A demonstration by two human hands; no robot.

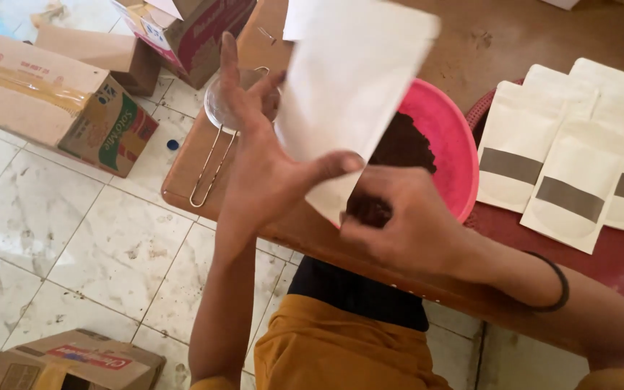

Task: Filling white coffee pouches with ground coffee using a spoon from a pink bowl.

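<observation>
My left hand (269, 166) holds a white paper pouch (348, 94) by its lower part, thumb across the front and fingers spread behind it. My right hand (399, 220) grips the pouch's bottom corner, fingers curled; something dark shows at the fingertips. Both hands hover over the near edge of a wooden table (182, 184). Behind the pouch sits a pink round basin (449, 144) with a dark brown powder (402, 144) in it. A black band circles my right wrist.
A wire-handled sieve (218, 137) lies on the table's left end. Several white pouches with grey window strips (572, 166) lie on a red tray at right. Cardboard boxes (52, 101) stand on the tiled floor at left; another box (66, 365) sits near my knee.
</observation>
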